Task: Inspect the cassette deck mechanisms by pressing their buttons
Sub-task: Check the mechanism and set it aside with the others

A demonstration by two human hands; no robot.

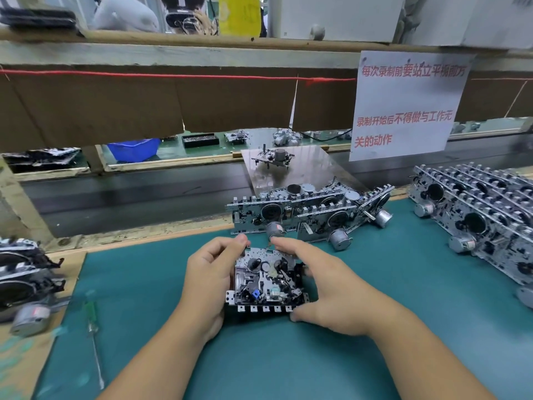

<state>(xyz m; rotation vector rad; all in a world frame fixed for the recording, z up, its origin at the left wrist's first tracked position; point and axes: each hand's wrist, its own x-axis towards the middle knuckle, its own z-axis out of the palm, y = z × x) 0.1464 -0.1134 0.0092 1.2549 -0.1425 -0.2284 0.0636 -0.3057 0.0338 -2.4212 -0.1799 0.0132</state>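
Centrally: cassette deck mechanism (pixel 266 281) on green mat (pixel 144 284) | left hand (pixel 209 281) curled, gripping its left edge | right hand (pixel 326 287) clasping right side (thumb at the button row (pixel 262 308)).

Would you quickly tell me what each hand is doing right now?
Left hand: grips the cassette deck mechanism by its left side.
Right hand: holds the same mechanism's right side, fingers curled around it.
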